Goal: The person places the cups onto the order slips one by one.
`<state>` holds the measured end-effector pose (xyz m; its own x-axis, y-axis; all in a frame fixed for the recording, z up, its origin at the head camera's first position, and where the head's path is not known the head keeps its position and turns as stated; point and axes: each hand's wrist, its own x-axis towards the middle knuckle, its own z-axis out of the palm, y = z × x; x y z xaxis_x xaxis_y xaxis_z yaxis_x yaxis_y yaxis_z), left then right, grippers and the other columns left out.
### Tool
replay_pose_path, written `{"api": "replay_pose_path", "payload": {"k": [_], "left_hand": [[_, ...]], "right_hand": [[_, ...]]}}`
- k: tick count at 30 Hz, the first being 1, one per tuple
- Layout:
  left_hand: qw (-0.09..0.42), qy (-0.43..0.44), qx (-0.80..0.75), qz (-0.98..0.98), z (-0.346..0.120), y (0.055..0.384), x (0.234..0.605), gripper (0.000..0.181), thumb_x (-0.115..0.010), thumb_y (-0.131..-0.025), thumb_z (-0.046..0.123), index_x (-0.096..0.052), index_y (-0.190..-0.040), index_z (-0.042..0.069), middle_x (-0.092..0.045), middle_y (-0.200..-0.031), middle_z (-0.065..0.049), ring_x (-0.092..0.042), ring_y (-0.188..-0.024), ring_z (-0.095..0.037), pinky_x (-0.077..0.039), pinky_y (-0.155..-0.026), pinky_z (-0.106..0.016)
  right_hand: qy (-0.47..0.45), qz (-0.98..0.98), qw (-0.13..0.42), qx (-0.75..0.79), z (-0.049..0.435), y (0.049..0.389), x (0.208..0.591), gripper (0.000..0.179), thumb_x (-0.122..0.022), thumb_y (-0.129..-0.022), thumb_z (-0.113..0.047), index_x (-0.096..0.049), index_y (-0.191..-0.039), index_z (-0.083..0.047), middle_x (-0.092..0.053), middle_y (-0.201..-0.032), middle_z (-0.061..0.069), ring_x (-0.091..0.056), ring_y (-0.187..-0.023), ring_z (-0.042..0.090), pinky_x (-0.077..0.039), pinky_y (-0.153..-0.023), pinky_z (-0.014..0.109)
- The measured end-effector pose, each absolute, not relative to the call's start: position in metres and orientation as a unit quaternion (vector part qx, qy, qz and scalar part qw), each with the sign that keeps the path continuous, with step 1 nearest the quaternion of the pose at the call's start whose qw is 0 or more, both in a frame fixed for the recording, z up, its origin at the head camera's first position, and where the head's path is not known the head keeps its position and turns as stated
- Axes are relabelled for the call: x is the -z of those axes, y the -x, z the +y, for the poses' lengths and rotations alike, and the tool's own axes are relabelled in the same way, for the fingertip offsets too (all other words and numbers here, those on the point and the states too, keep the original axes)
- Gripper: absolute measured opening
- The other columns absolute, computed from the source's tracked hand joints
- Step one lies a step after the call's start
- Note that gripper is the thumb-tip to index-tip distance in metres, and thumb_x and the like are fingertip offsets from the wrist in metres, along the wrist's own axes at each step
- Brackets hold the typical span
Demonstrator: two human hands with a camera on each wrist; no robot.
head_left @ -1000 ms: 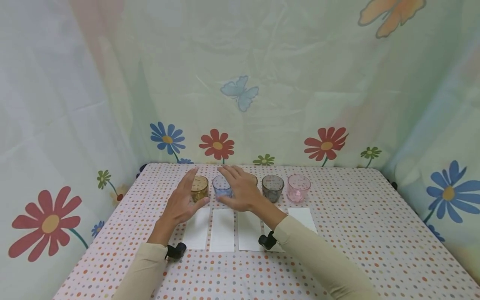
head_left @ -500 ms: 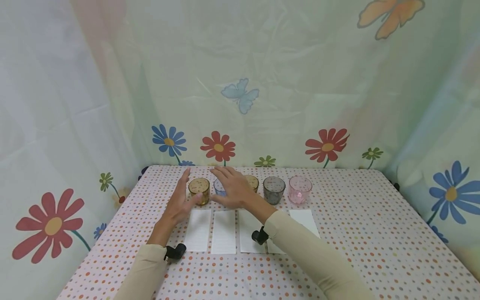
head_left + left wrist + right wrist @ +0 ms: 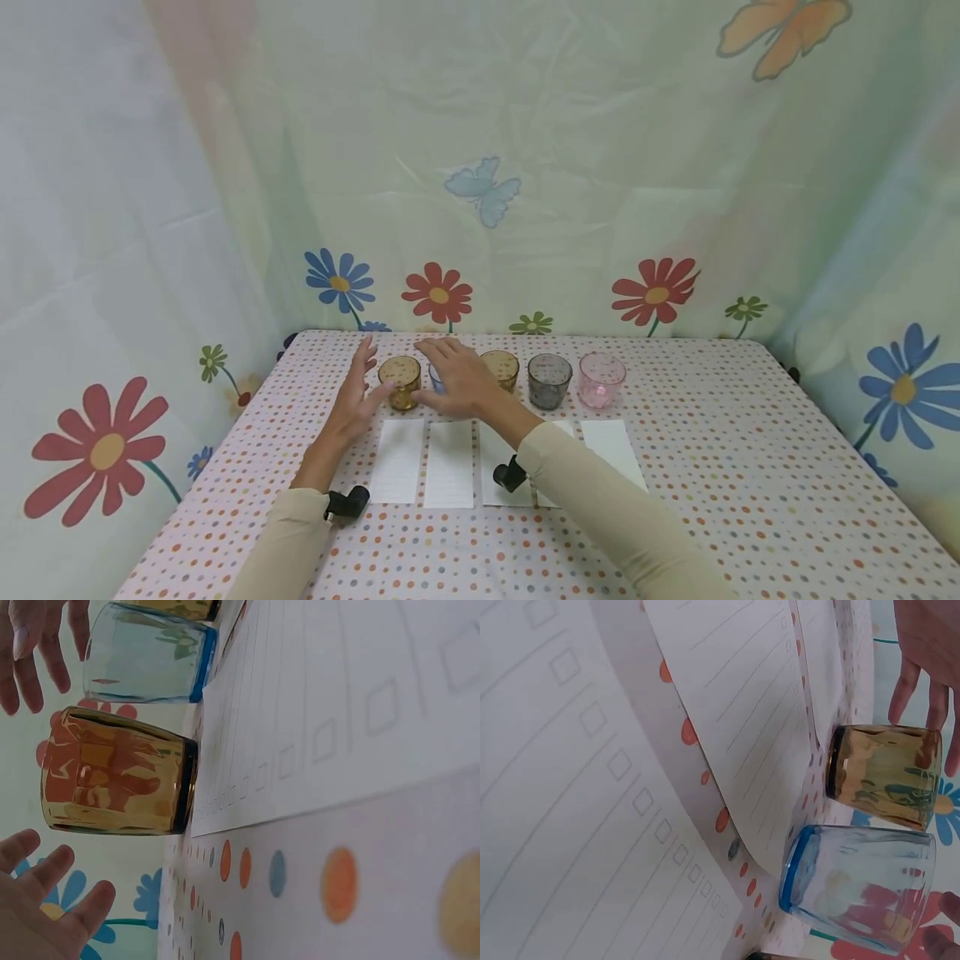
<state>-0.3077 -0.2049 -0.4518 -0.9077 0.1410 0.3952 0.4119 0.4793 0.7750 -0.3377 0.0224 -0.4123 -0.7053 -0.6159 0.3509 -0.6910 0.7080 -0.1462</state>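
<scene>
In the head view, a row of coloured drinking glasses stands on the table. My left hand [image 3: 352, 402] is just left of the leftmost amber glass [image 3: 400, 385], fingers extended; a gap separates them in the left wrist view, where the amber glass [image 3: 116, 772] stands whole. My right hand [image 3: 461, 383] hovers in front of the blue glass [image 3: 436, 380] and hides most of it. The right wrist view shows this blue glass [image 3: 859, 885] with right fingertips [image 3: 943, 941] beside its rim. Neither hand holds anything.
Right of my hands stand a second amber glass [image 3: 502, 368], a grey glass [image 3: 549, 382] and a pink glass [image 3: 601, 381]. Several lined white paper sheets [image 3: 448, 467] with checkboxes lie in front of the glasses on the dotted tablecloth [image 3: 720, 467]. A flowered curtain [image 3: 585, 208] hangs behind.
Both hands have shifted left. The second amber glass now shows more behind my right hand, and the leftmost amber glass is less covered by my left hand. The glasses stay in their row.
</scene>
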Motion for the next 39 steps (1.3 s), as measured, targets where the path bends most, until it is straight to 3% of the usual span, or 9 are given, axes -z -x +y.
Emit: {"api": "replay_pose_path", "payload": {"k": [8, 13, 23, 28, 35, 39], "left_hand": [[0.120, 0.150, 0.506, -0.841, -0.209, 0.309, 0.457, 0.081, -0.051, -0.100, 0.035, -0.003, -0.164, 0.024, -0.020, -0.165, -0.021, -0.028, -0.148, -0.045, -0.025, -0.112, -0.071], [0.113, 0.143, 0.521, -0.834, -0.212, 0.310, 0.459, 0.076, -0.047, -0.102, 0.027, -0.004, -0.164, 0.030, -0.022, -0.165, -0.020, -0.028, -0.148, -0.046, -0.028, -0.112, -0.069], [0.095, 0.129, 0.560, -0.813, -0.215, 0.313, 0.461, 0.075, -0.047, -0.102, 0.037, -0.004, -0.164, 0.028, -0.023, -0.165, -0.019, -0.026, -0.149, -0.044, -0.024, -0.115, -0.067], [0.094, 0.135, 0.590, -0.791, -0.217, 0.312, 0.462, 0.075, -0.044, -0.103, 0.035, -0.003, -0.164, 0.024, -0.022, -0.164, -0.021, -0.023, -0.149, -0.046, -0.020, -0.117, -0.065], [0.079, 0.117, 0.619, -0.773, -0.220, 0.311, 0.462, 0.073, -0.041, -0.102, 0.031, -0.003, -0.164, 0.029, -0.021, -0.165, -0.021, -0.024, -0.149, -0.046, -0.021, -0.116, -0.067], [0.072, 0.119, 0.629, -0.765, -0.220, 0.312, 0.464, 0.074, -0.041, -0.102, 0.030, -0.001, -0.164, 0.025, -0.020, -0.164, -0.024, -0.025, -0.148, -0.047, -0.021, -0.114, -0.069]], "right_hand": [[-0.356, -0.914, 0.144, -0.134, 0.009, 0.337, 0.409, 0.076, -0.063, -0.092, -0.053, -0.042, -0.154, -0.015, -0.046, -0.156, 0.004, -0.041, -0.144, 0.027, -0.035, -0.116, 0.050], [-0.362, -0.916, 0.138, -0.109, -0.001, 0.337, 0.407, 0.076, -0.062, -0.093, -0.054, -0.040, -0.155, -0.016, -0.046, -0.156, 0.004, -0.042, -0.143, 0.026, -0.036, -0.115, 0.048], [-0.359, -0.915, 0.138, -0.118, -0.012, 0.343, 0.411, 0.079, -0.063, -0.093, -0.052, -0.034, -0.158, -0.015, -0.041, -0.160, 0.005, -0.040, -0.145, 0.027, -0.036, -0.115, 0.048], [-0.358, -0.915, 0.134, -0.129, -0.014, 0.344, 0.417, 0.079, -0.062, -0.094, -0.052, -0.033, -0.158, -0.015, -0.041, -0.160, 0.006, -0.041, -0.144, 0.027, -0.037, -0.115, 0.048], [-0.360, -0.921, 0.110, -0.100, -0.020, 0.342, 0.420, 0.082, -0.059, -0.094, -0.055, -0.031, -0.159, -0.014, -0.036, -0.162, 0.009, -0.039, -0.147, 0.028, -0.035, -0.116, 0.048], [-0.350, -0.927, 0.104, -0.086, -0.022, 0.344, 0.421, 0.083, -0.057, -0.094, -0.057, -0.030, -0.159, -0.014, -0.035, -0.163, 0.009, -0.037, -0.148, 0.027, -0.033, -0.117, 0.047]]}}
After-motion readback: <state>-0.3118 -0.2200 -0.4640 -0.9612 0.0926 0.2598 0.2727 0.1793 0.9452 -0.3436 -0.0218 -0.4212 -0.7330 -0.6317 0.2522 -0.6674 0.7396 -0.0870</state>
